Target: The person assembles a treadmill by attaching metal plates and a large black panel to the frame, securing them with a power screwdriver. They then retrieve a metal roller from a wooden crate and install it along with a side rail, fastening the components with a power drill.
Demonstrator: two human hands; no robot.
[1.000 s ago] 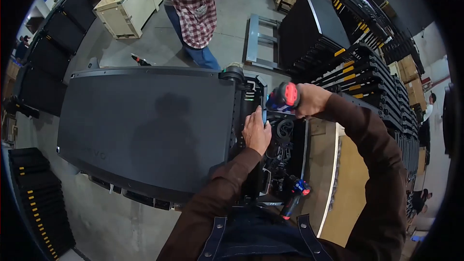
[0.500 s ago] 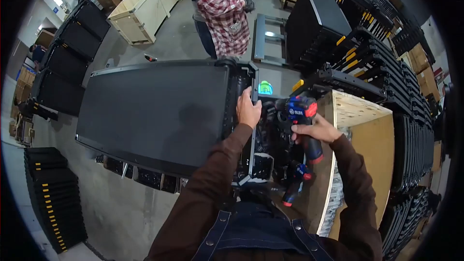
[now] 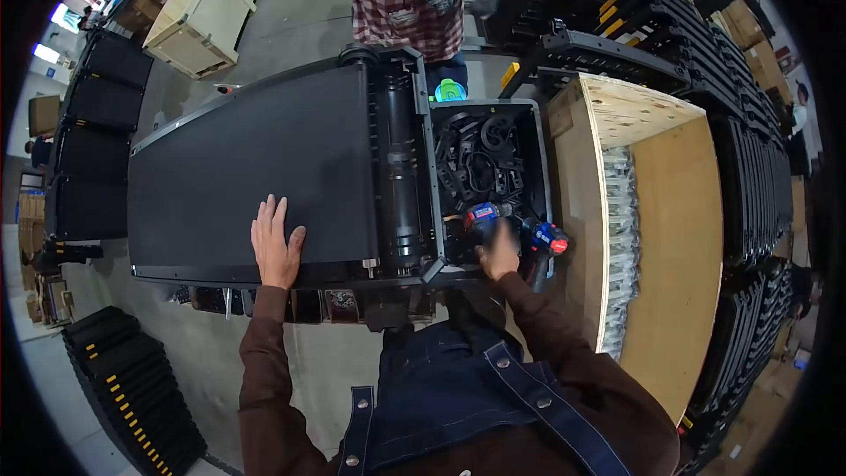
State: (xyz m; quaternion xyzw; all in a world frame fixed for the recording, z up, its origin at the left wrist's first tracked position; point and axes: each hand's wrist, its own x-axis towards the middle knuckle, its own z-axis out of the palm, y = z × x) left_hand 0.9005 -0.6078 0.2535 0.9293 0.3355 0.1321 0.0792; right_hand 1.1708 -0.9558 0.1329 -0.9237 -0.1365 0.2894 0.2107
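My left hand (image 3: pixel 277 242) lies with fingers spread on the wide black belt (image 3: pixel 256 167) of what looks like a treadmill deck, close to its near edge. A black roller (image 3: pixel 402 167) shows at the belt's right end. My right hand (image 3: pixel 500 254), partly blurred, is closed around the handle of a blue and red cordless drill (image 3: pixel 481 214), at the near end of a grey bin (image 3: pixel 538 141). Black plastic parts (image 3: pixel 480 159) fill much of that bin. A second cordless drill (image 3: pixel 546 238) rests at the bin's near right corner, just right of my hand.
A plywood crate (image 3: pixel 665 238) with wrapped parts stands on the right. Across the deck is a person in a checked shirt (image 3: pixel 405 0) and grey gloves. Stacked black panels (image 3: pixel 132 388) sit at lower left. Another wooden crate (image 3: pixel 198 26) stands at the back left.
My left hand has moved from the frame end left onto the belt. My right hand has lowered the drill to the bin's near end. The other person has come nearer the deck.
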